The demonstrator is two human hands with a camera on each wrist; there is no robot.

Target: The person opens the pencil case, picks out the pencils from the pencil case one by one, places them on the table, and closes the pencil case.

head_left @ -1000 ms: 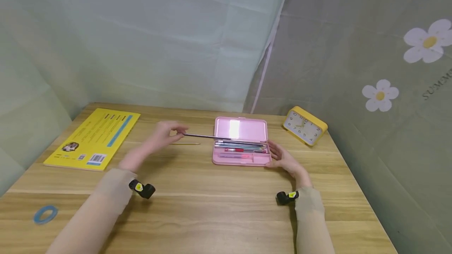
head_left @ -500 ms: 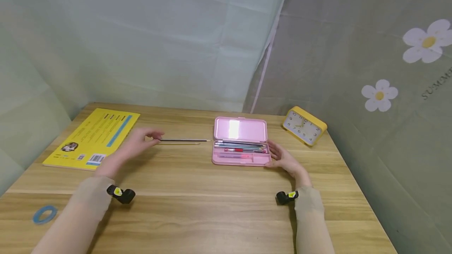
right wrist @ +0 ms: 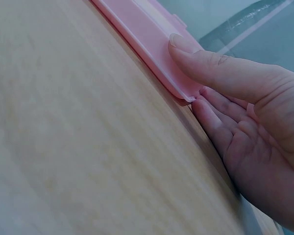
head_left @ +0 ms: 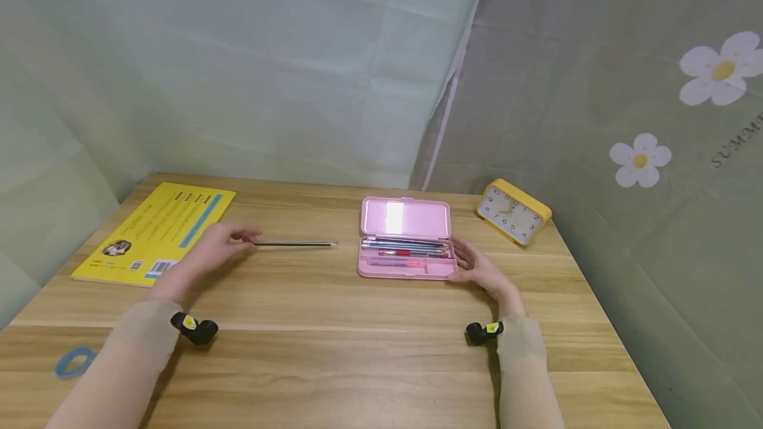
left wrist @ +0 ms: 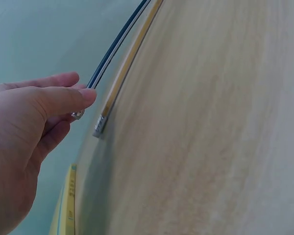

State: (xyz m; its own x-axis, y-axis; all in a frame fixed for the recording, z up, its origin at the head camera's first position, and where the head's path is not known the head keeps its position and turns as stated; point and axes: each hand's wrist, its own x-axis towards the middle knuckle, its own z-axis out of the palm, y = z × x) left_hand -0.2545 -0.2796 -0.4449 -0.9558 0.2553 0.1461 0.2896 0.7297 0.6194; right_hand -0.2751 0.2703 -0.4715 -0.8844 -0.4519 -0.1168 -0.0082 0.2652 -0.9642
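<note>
My left hand (head_left: 217, 247) pinches a dark pencil (left wrist: 110, 49) between thumb and fingers, near its metal-tipped end. Beside it in the left wrist view runs a yellow pencil (left wrist: 127, 63) with a metal ferrule, lying on the table; in the head view the dark one overlaps it. The pink pencil case (head_left: 420, 218) lies with its lid back, several pencils (head_left: 399, 243) and a red pen (head_left: 395, 253) inside. My right hand (head_left: 479, 270) holds the case's right end, thumb (right wrist: 191, 56) over the front edge and fingers against the end wall.
A yellow book (head_left: 152, 234) lies at the left, close beside my left forearm. A blue ring (head_left: 73, 363) sits near the front left. Behind the case on the right stands a yellow alarm clock (head_left: 515, 212). Curtains (head_left: 268, 85) hang along the table's back.
My left hand has drawn the dark pencil leftward, away from the pencil case, and brought it over the yellow pencil. The right hand has stayed at the case's end.
</note>
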